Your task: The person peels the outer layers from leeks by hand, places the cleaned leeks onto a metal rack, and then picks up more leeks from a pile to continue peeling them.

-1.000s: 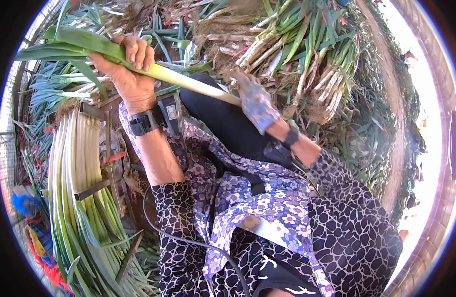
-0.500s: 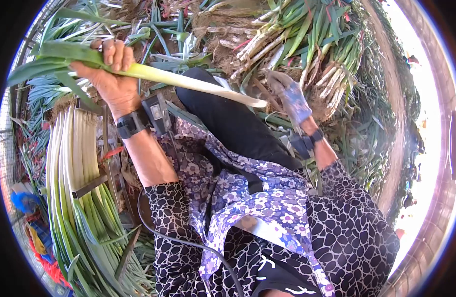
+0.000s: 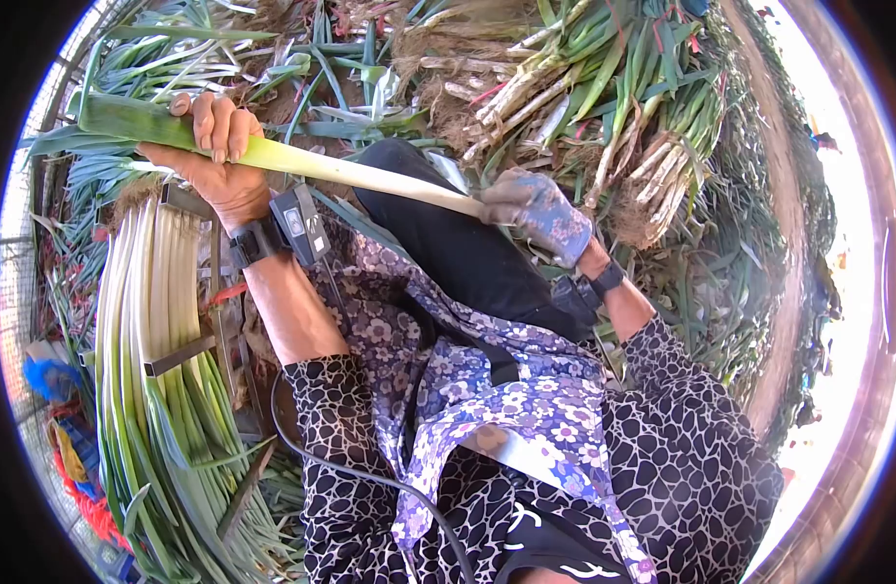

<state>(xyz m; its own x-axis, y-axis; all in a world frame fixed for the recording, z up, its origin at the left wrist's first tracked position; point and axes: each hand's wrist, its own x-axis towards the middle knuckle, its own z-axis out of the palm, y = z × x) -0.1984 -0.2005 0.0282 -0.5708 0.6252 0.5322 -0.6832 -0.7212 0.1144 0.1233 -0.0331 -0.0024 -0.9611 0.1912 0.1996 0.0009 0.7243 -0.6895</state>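
My bare left hand (image 3: 215, 156) is wrapped round the green upper part of a long leek (image 3: 331, 171), which slants across above my dark-trousered knee. At the leek's white lower end is my right hand (image 3: 537, 212), in a patterned glove, its fingers closed on that end. Black bands circle both wrists, and a small grey device (image 3: 300, 226) sits beside the left one. To the left, a bundle of trimmed leeks (image 3: 156, 292) lies in a metal frame (image 3: 179, 357).
Untrimmed leeks with brown roots (image 3: 526, 92) are heaped at the top right. More leek greens (image 3: 107, 180) lie at the left. A grey cable (image 3: 370, 474) crosses my sleeve. Blue and red material (image 3: 78, 477) shows at the lower left edge.
My right hand has moved left to the leek's white end and closed on it. My left hand and the leek have shifted only slightly.
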